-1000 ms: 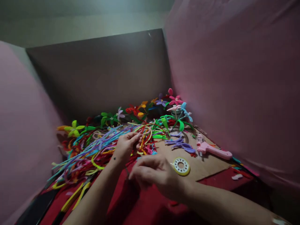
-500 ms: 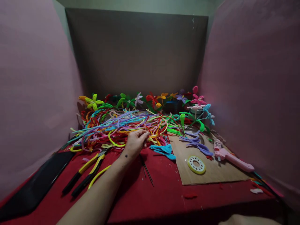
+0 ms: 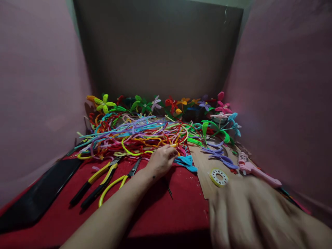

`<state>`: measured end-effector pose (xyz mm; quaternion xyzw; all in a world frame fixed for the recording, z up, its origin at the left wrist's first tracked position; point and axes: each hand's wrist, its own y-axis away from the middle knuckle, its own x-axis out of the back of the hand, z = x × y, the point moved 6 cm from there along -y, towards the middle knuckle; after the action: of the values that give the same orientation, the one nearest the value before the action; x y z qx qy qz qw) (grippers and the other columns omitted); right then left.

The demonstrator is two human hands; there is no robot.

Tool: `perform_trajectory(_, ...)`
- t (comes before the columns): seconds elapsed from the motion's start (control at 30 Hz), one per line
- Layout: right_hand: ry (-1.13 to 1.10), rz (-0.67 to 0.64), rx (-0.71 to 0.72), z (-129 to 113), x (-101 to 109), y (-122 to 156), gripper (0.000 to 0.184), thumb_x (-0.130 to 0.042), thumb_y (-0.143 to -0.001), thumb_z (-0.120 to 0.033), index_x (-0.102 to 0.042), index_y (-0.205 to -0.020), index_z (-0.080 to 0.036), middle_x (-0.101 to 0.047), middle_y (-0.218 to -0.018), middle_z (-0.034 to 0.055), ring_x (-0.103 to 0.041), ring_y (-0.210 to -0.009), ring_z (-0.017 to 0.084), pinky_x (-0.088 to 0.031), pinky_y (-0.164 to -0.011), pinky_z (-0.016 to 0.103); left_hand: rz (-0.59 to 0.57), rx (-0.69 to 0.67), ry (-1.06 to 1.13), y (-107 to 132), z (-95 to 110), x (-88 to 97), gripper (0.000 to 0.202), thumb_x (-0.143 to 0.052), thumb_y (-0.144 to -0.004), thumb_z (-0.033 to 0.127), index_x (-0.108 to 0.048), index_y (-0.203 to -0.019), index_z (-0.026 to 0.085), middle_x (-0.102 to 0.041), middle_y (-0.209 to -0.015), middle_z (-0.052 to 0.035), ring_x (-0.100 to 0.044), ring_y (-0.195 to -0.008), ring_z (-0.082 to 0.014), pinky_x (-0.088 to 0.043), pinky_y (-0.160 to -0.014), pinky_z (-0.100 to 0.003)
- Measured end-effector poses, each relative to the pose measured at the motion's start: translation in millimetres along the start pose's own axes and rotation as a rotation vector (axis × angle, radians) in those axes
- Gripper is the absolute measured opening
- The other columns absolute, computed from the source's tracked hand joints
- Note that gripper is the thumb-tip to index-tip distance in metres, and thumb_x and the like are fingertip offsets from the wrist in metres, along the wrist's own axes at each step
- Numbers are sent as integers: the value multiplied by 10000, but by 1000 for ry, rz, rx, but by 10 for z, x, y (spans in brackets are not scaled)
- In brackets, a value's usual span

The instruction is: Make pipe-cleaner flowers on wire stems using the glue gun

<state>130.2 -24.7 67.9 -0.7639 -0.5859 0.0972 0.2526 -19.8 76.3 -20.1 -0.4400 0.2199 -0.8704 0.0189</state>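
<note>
Counter [image 3: 181, 207]: red cloth, walled by pink and grey boards
Pipe cleaners [image 3: 135, 135]: fuzzy multicoloured tangle, mid-counter
Left hand [image 3: 162, 160]: grip pinching strands at the tangle's near edge
Right hand [image 3: 249, 214]: blurred foreground, cannot tell its grip

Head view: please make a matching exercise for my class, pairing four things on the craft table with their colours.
Column one:
1 glue gun
2 tape roll
3 cloth
4 pipe cleaners

Column two:
a red
b mixed colours
c pink
d yellow and white

Pairs: 1-c, 2-d, 3-a, 4-b
</note>
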Motion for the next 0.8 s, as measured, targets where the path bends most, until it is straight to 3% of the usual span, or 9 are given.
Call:
perform_trajectory(0.1,23,154,32,84,302,-249,303,-508,-810,-462,-656,-636,-263,-541,-487,-12,-513,-452,94,-381,-467,232,-56,-26,-92,21,52,-86,154,-536,-788,247,-654,-881,213,-616,-963,-52,-585,-856,-184,-451,-754,-283)
perform_trajectory(0.17,-7,450,123,197,619,-327,257,-545,-780,-393,-665,-630,-221,-502,-455,-19,-435,-402,91,-341,-420,235,-77,-22,-152,34,70,-129,179,-544,-784,273,-635,-926,214,-586,-1015,-67,-582,-870,-199,-461,-730,-297)
perform_trajectory(0.23,16,644,74,420,861,-339,236,-531,-785,-313,-683,-669,-175,-508,-454,-11,-430,-405,92,-324,-412,232,-98,-14,-207,47,82,-164,176,-544,-782,282,-623,-922,209,-569,-1015,-76,-583,-842,-209,-466,-684,-306)
perform_trajectory(0.33,52,824,56,690,1117,-251,228,-555,-771,-282,-684,-646,-142,-494,-436,-17,-424,-392,83,-295,-402,221,-125,-7,-269,56,88,-200,147,-523,-792,265,-613,-890,203,-562,-955,-77,-578,-779,-211,-455,-617,-305)
perform_trajectory(0.43,77,932,42,859,1273,-118,213,-584,-756,-274,-677,-623,-135,-483,-421,-27,-397,-368,70,-251,-382,211,-135,-13,-296,50,83,-218,124,-498,-804,245,-607,-846,204,-556,-927,-71,-562,-765,-201,-440,-605,-296)
perform_trajectory(0.57,173,1009,52,923,1374,-10,230,-591,-758,-290,-667,-607,-133,-490,-427,-28,-386,-371,65,-245,-383,211,-138,-54,-295,32,86,-233,111,-490,-797,182,-599,-811,198,-566,-943,-71,-533,-867,-204,-429,-708,-294)
perform_trajectory(0.67,226,1031,32,951,1400,11,243,-594,-760,-307,-653,-599,-134,-494,-431,-28,-383,-376,65,-245,-386,214,-146,-69,-289,26,85,-236,105,-497,-783,157,-595,-797,193,-591,-879,-64,-524,-867,-208,-414,-752,-301)
perform_trajectory(0.8,283,996,16,940,1372,-4,260,-588,-767,-313,-640,-585,-135,-473,-435,-33,-388,-400,69,-267,-409,219,-141,-33,-271,25,51,-218,127,-472,-801,166,-593,-787,200,-596,-793,-50,-543,-771,-189,-416,-692,-282)
